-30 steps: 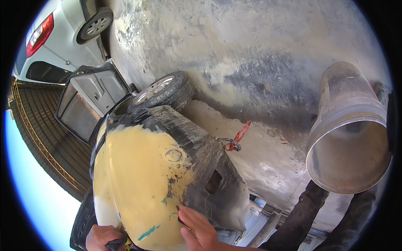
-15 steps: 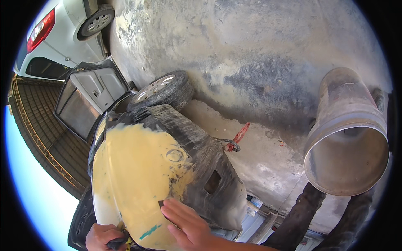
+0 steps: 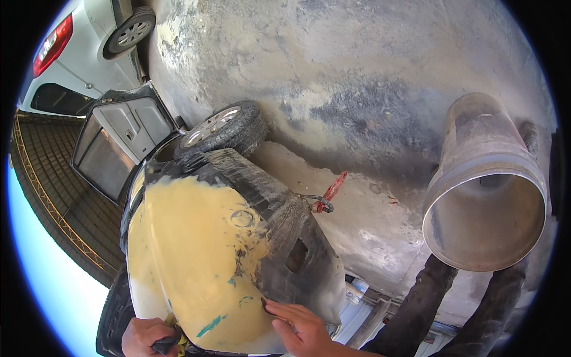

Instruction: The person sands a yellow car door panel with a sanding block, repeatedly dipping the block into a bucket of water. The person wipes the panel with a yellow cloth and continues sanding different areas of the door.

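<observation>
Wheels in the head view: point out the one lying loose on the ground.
The wheel with the silver rim beside the yellow-filled car body panel lies on the ground; the other wheel is mounted on the white car.

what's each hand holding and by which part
The left hand is closed around a dark tool handle; the rest is hidden. The right hand holds nothing, fingers flat on the filler-coated car panel.

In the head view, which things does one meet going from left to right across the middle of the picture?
Detached grey door panel → yellow-filled car body panel → red-handled tool on the ground → large grey bucket.
</observation>
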`<state>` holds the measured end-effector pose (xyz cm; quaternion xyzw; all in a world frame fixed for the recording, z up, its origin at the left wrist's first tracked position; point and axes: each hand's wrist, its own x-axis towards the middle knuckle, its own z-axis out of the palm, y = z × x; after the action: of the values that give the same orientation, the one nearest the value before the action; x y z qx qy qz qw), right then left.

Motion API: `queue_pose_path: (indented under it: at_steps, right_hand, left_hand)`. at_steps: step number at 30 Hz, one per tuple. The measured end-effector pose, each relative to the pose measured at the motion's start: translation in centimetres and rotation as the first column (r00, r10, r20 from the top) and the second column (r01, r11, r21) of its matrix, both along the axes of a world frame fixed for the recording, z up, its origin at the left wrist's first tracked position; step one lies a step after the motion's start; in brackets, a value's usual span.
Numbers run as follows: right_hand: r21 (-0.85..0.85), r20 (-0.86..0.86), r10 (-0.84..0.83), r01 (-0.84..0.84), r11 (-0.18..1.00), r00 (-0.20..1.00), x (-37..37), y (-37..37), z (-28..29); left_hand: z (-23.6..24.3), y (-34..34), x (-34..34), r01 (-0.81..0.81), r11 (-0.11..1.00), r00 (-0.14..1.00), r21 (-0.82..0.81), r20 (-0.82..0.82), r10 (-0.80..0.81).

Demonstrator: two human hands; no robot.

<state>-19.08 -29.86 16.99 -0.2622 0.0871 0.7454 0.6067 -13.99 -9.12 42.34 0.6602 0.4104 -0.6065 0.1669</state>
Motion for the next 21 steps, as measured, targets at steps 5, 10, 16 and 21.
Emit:
queue_pose_path:
  at_steps: [5, 10, 16, 21]
  right_hand:
    - [-0.184, 0.319, -0.141, 0.207, 0.961, 0.937, -0.6, -0.2, -1.2]
    - [-0.519, -0.530, -0.373, 0.056, 0.853, 0.761, -2.2, 1.9, -0.4]
    - [-0.062, 0.289, -0.150, 0.175, 0.983, 0.945, -3.9, 0.0, -0.3]
    - [0.118, 0.215, -0.160, 0.137, 0.984, 0.963, -4.0, -0.7, -0.5]
  left_hand:
    - [-0.3, 0.0, 0.4, -0.005, 1.000, 1.000, -0.012, 0.000, 0.005]
    - [-0.4, -0.1, 0.6, -0.011, 1.000, 1.000, -0.019, -0.013, 0.011]
    - [-0.7, -0.2, 1.0, -0.036, 0.999, 0.999, -0.013, -0.005, 0.036]
    - [-0.8, -0.2, 1.3, -0.028, 0.999, 1.000, -0.028, 0.005, 0.028]
